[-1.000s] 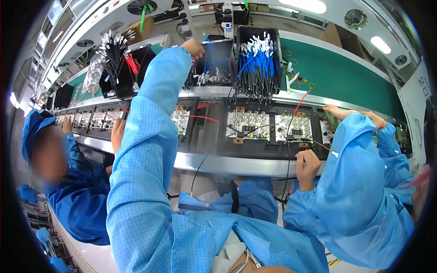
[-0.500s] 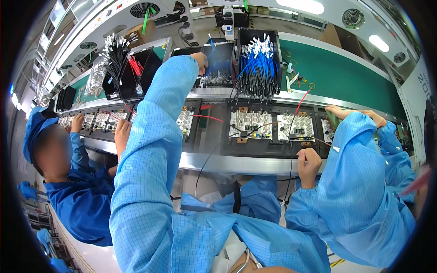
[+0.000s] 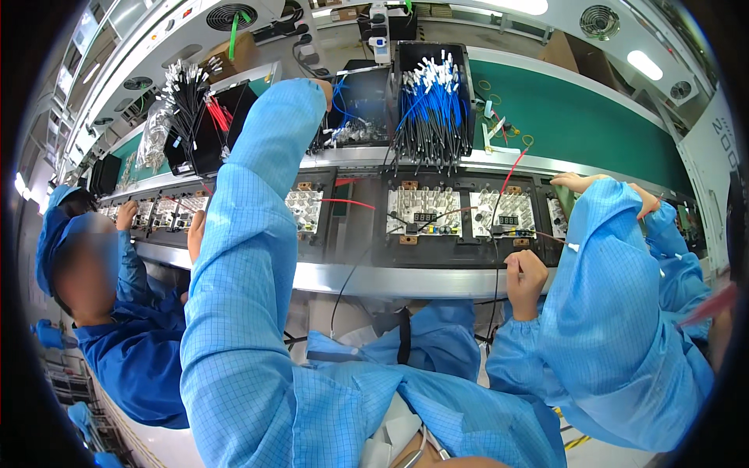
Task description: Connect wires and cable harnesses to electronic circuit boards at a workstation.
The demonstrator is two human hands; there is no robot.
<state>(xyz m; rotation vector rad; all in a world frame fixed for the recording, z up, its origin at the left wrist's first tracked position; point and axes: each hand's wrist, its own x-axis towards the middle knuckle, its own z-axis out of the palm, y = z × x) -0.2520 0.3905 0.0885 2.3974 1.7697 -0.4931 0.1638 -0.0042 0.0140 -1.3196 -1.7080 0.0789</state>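
My left arm reaches up to the black bin with clear plastic pieces (image 3: 360,132). Most of my left hand (image 3: 324,92) is behind its own sleeve; its fingers appear closed on a thin blue cable (image 3: 341,103) that curls beside it over the bin. My right hand (image 3: 527,273) makes a loose fist at the front rail, with nothing visible in it. Just beyond it lie two circuit boards (image 3: 501,214) (image 3: 424,210) with small displays, seated in a black tray (image 3: 437,251). A red wire (image 3: 511,173) rises from the right board, and a black wire (image 3: 495,273) hangs over the edge.
A black bin (image 3: 396,70) of blue and black cables stands mid-bench. Left of it is a bin (image 3: 238,113) with black and red cables. A co-worker in dark blue (image 3: 133,351) works at left; another person's hands (image 3: 579,182) are at right on the line. Green mat (image 3: 577,109) lies behind.
My left hand has drawn left and slightly up, and the blue cable has swung from upright to a curl. My right hand stays in a fist. The whole view has shifted slightly.
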